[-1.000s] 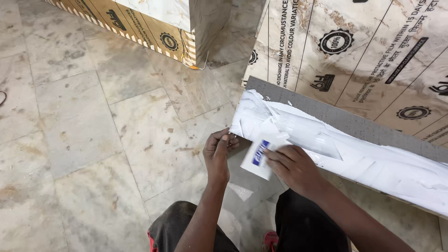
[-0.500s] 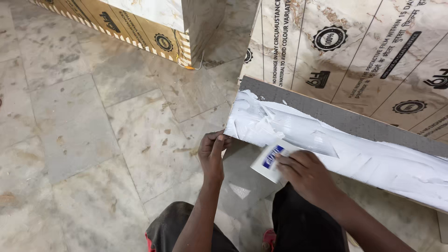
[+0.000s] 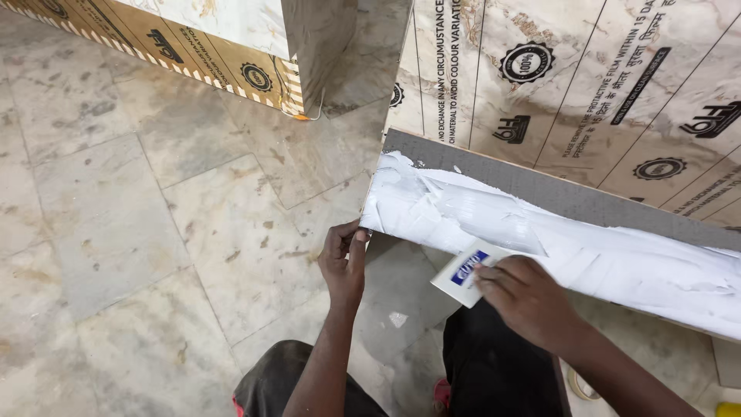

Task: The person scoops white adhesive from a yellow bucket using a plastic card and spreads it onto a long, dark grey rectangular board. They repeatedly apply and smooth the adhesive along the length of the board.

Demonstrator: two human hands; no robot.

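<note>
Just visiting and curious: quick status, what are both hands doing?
Left hand steadies grey board end. Right hand presses small white card against white paste. Nothing in the way.

A small white card (image 3: 465, 272) with a blue label lies at the near edge of the paste-covered board. Behind stands a marble-patterned sheet (image 3: 587, 93) bearing black round seals; a similar printed, stripe-edged block (image 3: 193, 38) stands upper left.

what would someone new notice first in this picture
The thick white paste smeared along the grey board, right of centre. At the board's near edge, the right hand holds a small white card against the paste, while the left hand grips the board's left corner. Behind stand marble-look sheets with printed film, over a pale tiled floor.
</note>
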